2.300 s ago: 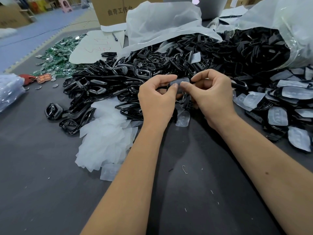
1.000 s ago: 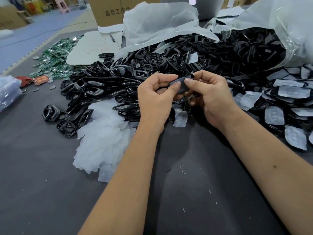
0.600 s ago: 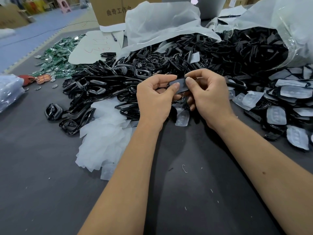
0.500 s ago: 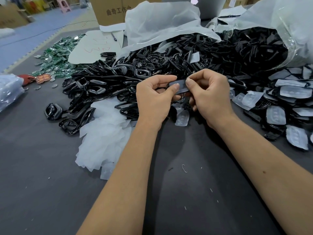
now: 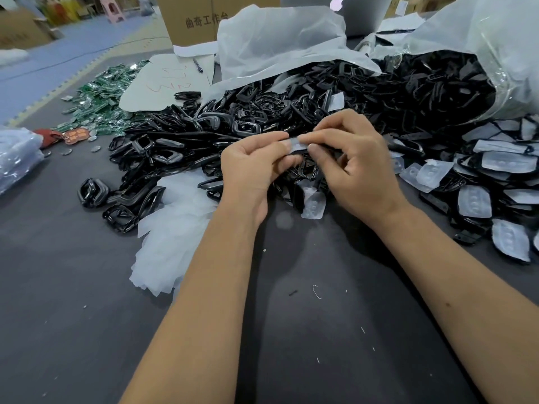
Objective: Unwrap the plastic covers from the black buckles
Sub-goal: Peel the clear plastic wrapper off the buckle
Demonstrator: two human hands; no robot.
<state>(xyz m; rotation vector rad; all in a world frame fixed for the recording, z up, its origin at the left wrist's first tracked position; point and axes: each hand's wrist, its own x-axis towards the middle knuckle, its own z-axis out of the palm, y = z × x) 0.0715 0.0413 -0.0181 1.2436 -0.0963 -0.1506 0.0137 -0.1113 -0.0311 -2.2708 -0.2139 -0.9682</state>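
The black buckle [image 5: 303, 170] I'm working on sits between my two hands, held up just above the near edge of the big heap of bare buckles [image 5: 262, 118]. Its clear plastic cover [image 5: 298, 142] stretches across the top, between my fingertips. My left hand [image 5: 250, 167] pinches the cover's left end between thumb and forefinger, the other fingers curled under. My right hand [image 5: 358, 167] pinches the right end the same way, knuckles bent. The picture is a little blurred at my fingers, so I cannot tell how much of the cover is off. Left of my left forearm lies a pale pile of stripped covers [image 5: 172, 228] on the dark grey table [image 5: 73, 287]. To the right lie wrapped buckles [image 5: 478, 196]. Beyond, an open plastic bag [image 5: 501, 39] spills more black pieces, and a cardboard box [image 5: 198, 18] stands far back.
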